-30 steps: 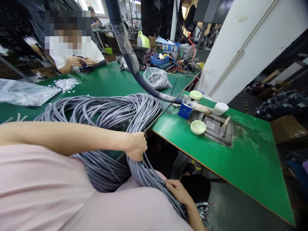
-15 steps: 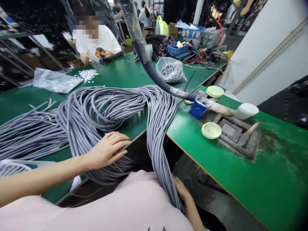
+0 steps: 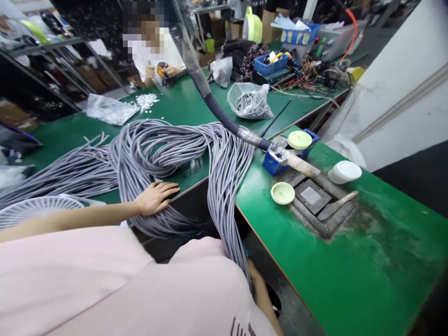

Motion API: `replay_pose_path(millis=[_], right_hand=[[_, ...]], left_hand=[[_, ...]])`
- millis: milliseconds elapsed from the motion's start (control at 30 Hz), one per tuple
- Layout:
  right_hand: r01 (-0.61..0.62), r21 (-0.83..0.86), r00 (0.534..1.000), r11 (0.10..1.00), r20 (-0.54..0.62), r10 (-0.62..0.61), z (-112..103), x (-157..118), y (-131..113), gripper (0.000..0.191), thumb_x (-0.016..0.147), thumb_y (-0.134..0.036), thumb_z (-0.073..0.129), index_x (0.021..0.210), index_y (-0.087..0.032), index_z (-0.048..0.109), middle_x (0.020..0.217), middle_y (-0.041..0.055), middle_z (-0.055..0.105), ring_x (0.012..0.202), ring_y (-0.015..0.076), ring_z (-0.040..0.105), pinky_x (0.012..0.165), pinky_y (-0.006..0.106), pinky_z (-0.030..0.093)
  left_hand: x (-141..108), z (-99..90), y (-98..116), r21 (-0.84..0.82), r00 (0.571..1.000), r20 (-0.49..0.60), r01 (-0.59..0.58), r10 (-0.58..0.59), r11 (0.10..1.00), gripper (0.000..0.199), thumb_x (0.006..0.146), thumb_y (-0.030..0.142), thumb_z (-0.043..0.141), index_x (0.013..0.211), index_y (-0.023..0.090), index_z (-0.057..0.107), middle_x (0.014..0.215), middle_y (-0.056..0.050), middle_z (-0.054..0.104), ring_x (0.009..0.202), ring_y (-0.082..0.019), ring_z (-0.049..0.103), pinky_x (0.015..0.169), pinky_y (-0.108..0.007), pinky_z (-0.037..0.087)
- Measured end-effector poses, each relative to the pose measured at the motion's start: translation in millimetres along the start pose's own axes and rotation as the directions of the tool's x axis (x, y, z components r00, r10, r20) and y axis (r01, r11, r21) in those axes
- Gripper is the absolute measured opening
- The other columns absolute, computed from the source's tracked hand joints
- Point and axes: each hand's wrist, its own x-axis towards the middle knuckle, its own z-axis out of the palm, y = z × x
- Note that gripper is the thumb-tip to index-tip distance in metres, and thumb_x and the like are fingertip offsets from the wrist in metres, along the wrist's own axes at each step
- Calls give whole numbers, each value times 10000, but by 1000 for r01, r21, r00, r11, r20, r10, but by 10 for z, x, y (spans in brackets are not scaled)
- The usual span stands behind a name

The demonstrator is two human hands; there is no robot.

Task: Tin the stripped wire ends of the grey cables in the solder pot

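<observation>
A large coiled bundle of grey cables [image 3: 140, 144] lies on the green table [image 3: 189, 100], and part of it hangs over the front edge towards my lap. My left hand [image 3: 157, 198] rests flat on the coil near the table edge, fingers spread, holding nothing. Low beside the hanging cables, my right forearm [image 3: 262, 294] reaches down; the fingers of that hand are hidden behind the cables and my shirt. Loose cable ends [image 3: 96, 139] stick out at the left of the bundle.
A flexible hose [image 3: 224, 114] crosses above the table to a blue box [image 3: 275, 163]. Right of it are a pale lid [image 3: 283, 193], a white tub [image 3: 345, 172] and a dark square fixture [image 3: 311, 196]. A co-worker [image 3: 154, 56] sits opposite; a bag of short parts [image 3: 250, 101] lies behind.
The view has shifted and tilted. My left hand now lies flatter on the coil with its fingers more spread. My right hand, partly visible before, is now hidden behind the hanging cables.
</observation>
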Motion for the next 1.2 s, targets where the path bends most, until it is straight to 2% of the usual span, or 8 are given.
replay_pose_path(millis=[133, 233, 367, 500, 633, 800, 1067, 1200], right_hand=[[-100, -27, 995, 995, 8, 100, 64, -377, -163, 439, 568, -560, 713, 829, -208, 739, 747, 46, 712, 924, 298, 633, 915, 445, 451], [-186, -51, 978, 981, 91, 190, 146, -628, -225, 351, 619, -529, 678, 691, -187, 707, 652, 49, 676, 734, 250, 639, 751, 387, 495], [-359, -66, 883, 931, 299, 362, 151, -900, -332, 417, 710, -532, 585, 796, -143, 710, 621, 67, 644, 558, 191, 607, 558, 318, 465], [-472, -87, 820, 877, 323, 473, 46, -1054, -509, 360, 725, -458, 610, 888, -147, 692, 650, 38, 648, 569, 151, 618, 558, 265, 467], [-512, -141, 791, 847, 306, 530, -55, -1036, -549, 304, 716, -384, 657, 906, -148, 690, 649, 16, 650, 555, 128, 613, 550, 241, 473], [-521, -219, 751, 825, 341, 565, -111, -833, -390, 301, 708, -343, 701, 934, -145, 681, 663, 11, 658, 581, 132, 629, 547, 237, 484], [-587, -326, 627, 741, 396, 671, -166, -541, -351, 364, 591, -329, 790, 885, -136, 694, 632, 25, 689, 617, 174, 669, 581, 269, 516], [-625, -355, 579, 696, 387, 717, -158, -454, -402, 361, 636, -433, 756, 851, -147, 710, 633, 30, 699, 618, 175, 671, 582, 271, 523]], left_hand=[[15, -45, 38, -23, 999, 23, 28, -28, 999, 522, 894, 355, 362, 1378, 192, 470, 1444, -134, 445, 1271, -309, 448, 997, -460, 322], [24, -52, 39, -49, 999, 16, 29, -28, 998, 526, 887, 336, 371, 1385, 189, 460, 1444, -144, 443, 1266, -309, 450, 1003, -462, 305], [6, -22, 12, -103, 1000, -21, 2, -4, 995, 531, 873, 332, 398, 1389, 218, 455, 1443, -135, 448, 1296, -298, 418, 1042, -470, 249], [-16, 38, -14, -133, 997, -77, 6, -16, 991, 525, 871, 347, 397, 1374, 227, 479, 1431, -136, 462, 1262, -318, 450, 1022, -484, 246], [-26, 112, -32, -134, 990, -133, 22, -40, 991, 516, 883, 382, 373, 1367, 243, 488, 1417, -130, 477, 1236, -312, 468, 995, -466, 262], [-39, 139, -20, -132, 984, -159, 64, -85, 989, 546, 859, 416, 397, 1373, 248, 478, 1410, -123, 482, 1226, -301, 470, 988, -437, 267], [-50, 128, -9, -145, 983, -150, 84, -105, 986, 553, 849, 436, 404, 1365, 252, 480, 1411, -116, 481, 1209, -302, 470, 946, -420, 287], [-45, 143, -41, -184, 982, -162, 66, -96, 981, 553, 845, 438, 427, 1364, 253, 484, 1406, -123, 483, 1203, -318, 467, 916, -430, 290]])
